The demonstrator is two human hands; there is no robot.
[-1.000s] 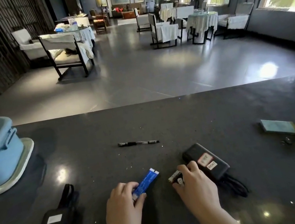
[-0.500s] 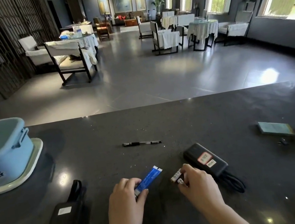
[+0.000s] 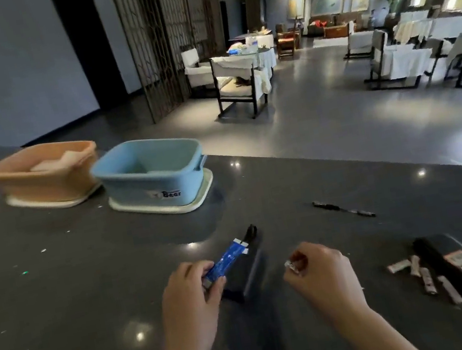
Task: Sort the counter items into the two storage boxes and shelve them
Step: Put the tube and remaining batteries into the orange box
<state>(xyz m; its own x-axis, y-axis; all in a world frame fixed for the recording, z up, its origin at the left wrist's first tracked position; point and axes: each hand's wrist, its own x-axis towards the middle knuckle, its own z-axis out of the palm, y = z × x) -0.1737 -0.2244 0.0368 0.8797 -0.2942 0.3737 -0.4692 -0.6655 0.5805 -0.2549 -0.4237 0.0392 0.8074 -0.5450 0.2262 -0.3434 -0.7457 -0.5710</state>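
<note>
We see the left hand [image 3: 190, 308] gripping a blue foil packet [image 3: 225, 261]; the right hand [image 3: 323, 274] pinches a small, indistinct silvery item [image 3: 291, 266]. Both hover above the dark speckled desk [image 3: 87, 277], near the blue plastic box [image 3: 151, 175].

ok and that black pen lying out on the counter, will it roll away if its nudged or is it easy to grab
The black pen looks slim and round, so a sideways nudge would probably set it rolling on the glossy counter. It lies flat and alone with bare surface around it, so pinching it should be easy. It is likely light and stiff, though blur hides whether a clip would stop it.
</note>
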